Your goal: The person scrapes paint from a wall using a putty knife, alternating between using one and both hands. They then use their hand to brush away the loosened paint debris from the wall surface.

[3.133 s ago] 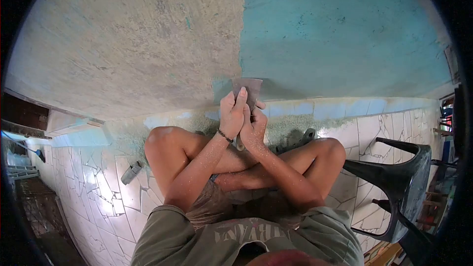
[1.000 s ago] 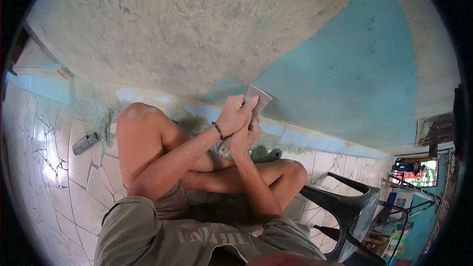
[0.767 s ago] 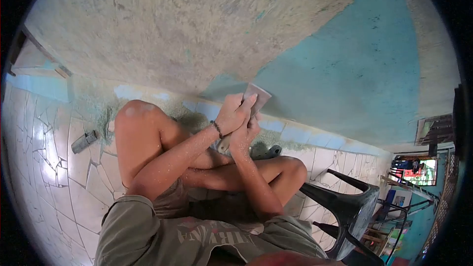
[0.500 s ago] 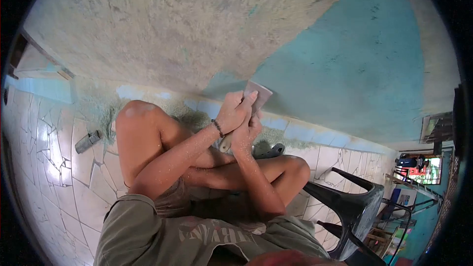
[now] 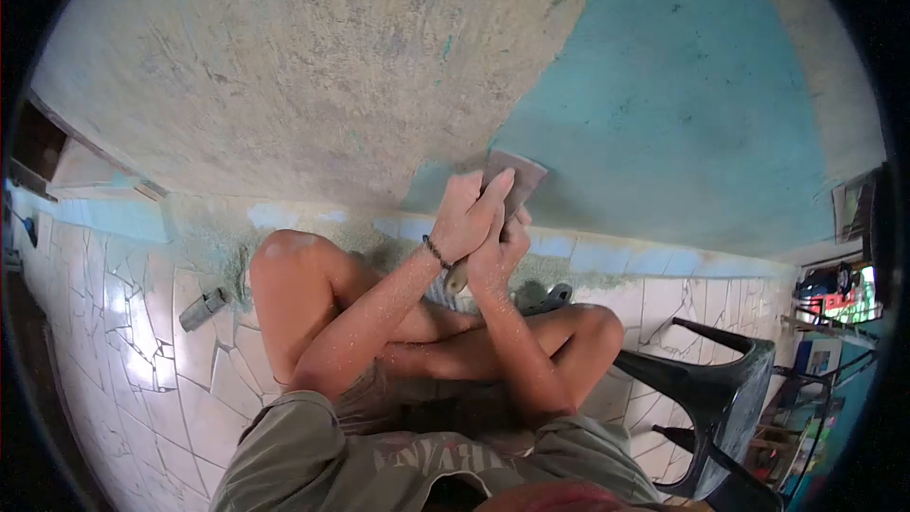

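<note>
A scraper [image 5: 523, 176] with a wide flat grey blade and a pale handle [image 5: 456, 278] is held in both hands, low against the wall. My left hand [image 5: 464, 215], with a dark beaded bracelet at the wrist, is closed around it, a finger stretched along the blade. Just beside and below, my right hand [image 5: 500, 251] also grips the scraper. Blade and wall meet near the border between the teal paint [image 5: 664, 104] and the bare, rough plaster [image 5: 313, 76]. Pale dust speckles both forearms. The middle of the handle is hidden by the hands.
My crossed legs [image 5: 436, 351] rest on the cracked-tile floor [image 5: 199, 417]. Scraped debris [image 5: 379, 254] lies along the wall's foot. A grey block-like object [image 5: 202, 309] lies left; a dark shoe-like item [image 5: 550, 300] sits near my right knee. A black plastic chair [image 5: 725, 398] stands right.
The view has tilted and shifted, so the scene sits a little lower and farther right. The hands and scraper keep nearly the same grip and place, with the blade slightly farther right.
</note>
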The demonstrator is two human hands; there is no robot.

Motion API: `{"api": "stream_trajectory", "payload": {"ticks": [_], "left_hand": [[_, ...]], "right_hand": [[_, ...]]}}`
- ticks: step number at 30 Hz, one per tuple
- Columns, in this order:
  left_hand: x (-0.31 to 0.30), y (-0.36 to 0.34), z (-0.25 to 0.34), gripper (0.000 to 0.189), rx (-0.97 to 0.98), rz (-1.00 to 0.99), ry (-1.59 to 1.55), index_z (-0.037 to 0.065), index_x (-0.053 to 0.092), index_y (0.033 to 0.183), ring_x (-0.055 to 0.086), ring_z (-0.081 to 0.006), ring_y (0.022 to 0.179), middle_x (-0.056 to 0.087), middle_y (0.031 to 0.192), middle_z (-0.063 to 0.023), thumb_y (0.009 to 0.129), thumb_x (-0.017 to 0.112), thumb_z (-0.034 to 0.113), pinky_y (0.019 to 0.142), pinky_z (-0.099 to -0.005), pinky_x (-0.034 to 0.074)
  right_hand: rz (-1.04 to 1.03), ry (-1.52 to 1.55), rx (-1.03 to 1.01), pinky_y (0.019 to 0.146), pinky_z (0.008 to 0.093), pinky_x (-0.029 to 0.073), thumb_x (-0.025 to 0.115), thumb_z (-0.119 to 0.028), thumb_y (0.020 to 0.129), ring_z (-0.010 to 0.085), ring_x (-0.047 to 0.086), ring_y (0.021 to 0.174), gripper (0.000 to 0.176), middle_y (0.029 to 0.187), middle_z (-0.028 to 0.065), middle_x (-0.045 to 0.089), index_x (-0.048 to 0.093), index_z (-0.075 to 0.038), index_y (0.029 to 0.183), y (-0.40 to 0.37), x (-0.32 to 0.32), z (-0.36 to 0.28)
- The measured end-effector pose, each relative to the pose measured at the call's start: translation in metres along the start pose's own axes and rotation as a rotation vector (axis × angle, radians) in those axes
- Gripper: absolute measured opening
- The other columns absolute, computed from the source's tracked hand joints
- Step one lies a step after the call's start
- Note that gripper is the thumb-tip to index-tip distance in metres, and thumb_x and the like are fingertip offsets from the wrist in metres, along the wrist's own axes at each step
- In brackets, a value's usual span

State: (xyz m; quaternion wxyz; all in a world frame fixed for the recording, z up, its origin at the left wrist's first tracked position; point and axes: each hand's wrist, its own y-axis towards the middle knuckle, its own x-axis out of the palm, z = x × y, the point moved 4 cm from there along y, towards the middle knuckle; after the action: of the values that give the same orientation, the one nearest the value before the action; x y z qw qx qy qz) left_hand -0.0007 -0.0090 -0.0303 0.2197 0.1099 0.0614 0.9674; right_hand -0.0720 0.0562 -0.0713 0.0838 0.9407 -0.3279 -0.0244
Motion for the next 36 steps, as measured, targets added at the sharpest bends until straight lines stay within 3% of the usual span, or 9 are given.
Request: {"api": "stream_trajectory", "payload": {"ticks": [5,10,15,19,22,26,29,31,36], "left_hand": [[-0.001,-0.011,-0.054,0.044,-0.072,0.104,-0.080,-0.004,0.070,0.089,0.062,-0.0098,0.064,0.069,0.067,-0.0063,0.107,0.053,0.032,0.058,-0.0299,0.050],[0.005,0.007,0.010,0.043,0.044,-0.041,-0.002,-0.005,0.068,0.100,0.066,-0.0114,0.067,0.073,0.075,-0.0098,0.108,0.053,0.033,0.057,-0.0298,0.051],[0.003,-0.009,-0.027,0.044,-0.078,0.034,-0.076,-0.006,0.068,0.102,0.067,-0.0119,0.068,0.074,0.077,-0.0116,0.109,0.052,0.034,0.059,-0.0296,0.053],[0.001,-0.001,-0.013,0.042,-0.054,0.001,-0.023,-0.005,0.070,0.103,0.066,-0.0103,0.070,0.075,0.081,-0.0103,0.109,0.052,0.032,0.062,-0.0274,0.052],[0.004,-0.007,-0.013,0.040,-0.077,-0.010,-0.056,-0.004,0.070,0.102,0.064,-0.0083,0.071,0.075,0.083,-0.0092,0.109,0.053,0.030,0.062,-0.0257,0.050],[-0.003,-0.011,-0.050,0.041,-0.052,0.119,0.005,-0.003,0.067,0.088,0.057,-0.0085,0.063,0.065,0.069,-0.0021,0.108,0.056,0.031,0.056,-0.0281,0.047],[0.002,-0.001,-0.008,0.041,0.094,0.099,0.158,-0.001,0.066,0.086,0.050,-0.0059,0.063,0.060,0.067,0.0022,0.108,0.056,0.032,0.054,-0.0263,0.042],[-0.001,-0.008,-0.022,0.041,-0.024,0.082,0.055,-0.001,0.066,0.086,0.049,-0.0052,0.064,0.059,0.067,0.0032,0.108,0.057,0.032,0.054,-0.0258,0.041],[-0.006,-0.010,-0.040,0.040,-0.060,0.110,0.091,-0.002,0.066,0.089,0.052,-0.0070,0.067,0.062,0.072,0.0014,0.108,0.056,0.031,0.057,-0.0274,0.044]], "right_hand": [[0.034,-0.098,-0.023,0.075,0.0275,0.050,0.058,-0.025,0.107,0.0089,0.061,0.085,0.037,0.087,0.0024,0.070,0.070,0.008,0.098,-0.007,-0.004,0.032],[0.023,-0.017,-0.014,0.073,0.0310,0.051,0.059,-0.021,0.106,0.0109,0.060,0.081,0.033,0.084,0.0079,0.069,0.069,0.009,0.097,0.001,-0.002,-0.016],[0.011,-0.113,-0.054,0.084,0.0345,0.051,0.058,-0.017,0.105,0.0156,0.063,0.092,0.028,0.097,0.0149,0.073,0.070,0.008,0.107,-0.012,-0.008,0.012],[0.010,-0.109,-0.107,0.076,0.0333,0.051,0.061,-0.014,0.104,0.0123,0.061,0.087,0.027,0.093,0.0105,0.071,0.070,0.010,0.099,-0.003,-0.007,-0.015],[-0.055,-0.011,0.047,0.084,0.0387,0.051,0.062,-0.014,0.101,0.0248,0.065,0.094,0.025,0.097,0.0211,0.073,0.069,0.009,0.101,-0.006,-0.008,0.004],[0.039,-0.001,-0.069,0.080,0.0378,0.050,0.063,-0.015,0.101,0.0219,0.062,0.086,0.025,0.093,0.0184,0.073,0.068,0.009,0.095,-0.010,-0.005,0.013],[-0.002,0.023,0.013,0.076,0.0355,0.050,0.063,-0.014,0.101,0.0184,0.062,0.082,0.025,0.091,0.0161,0.073,0.068,0.009,0.094,-0.003,-0.007,0.006],[-0.042,0.072,0.133,0.073,0.0336,0.049,0.064,-0.014,0.101,0.0163,0.062,0.080,0.024,0.091,0.0152,0.073,0.068,0.009,0.093,-0.006,-0.007,-0.005],[0.050,-0.037,-0.173,0.072,0.0323,0.050,0.063,-0.012,0.100,0.0167,0.062,0.084,0.021,0.096,0.0154,0.073,0.069,0.008,0.097,-0.009,-0.006,0.013]]}}
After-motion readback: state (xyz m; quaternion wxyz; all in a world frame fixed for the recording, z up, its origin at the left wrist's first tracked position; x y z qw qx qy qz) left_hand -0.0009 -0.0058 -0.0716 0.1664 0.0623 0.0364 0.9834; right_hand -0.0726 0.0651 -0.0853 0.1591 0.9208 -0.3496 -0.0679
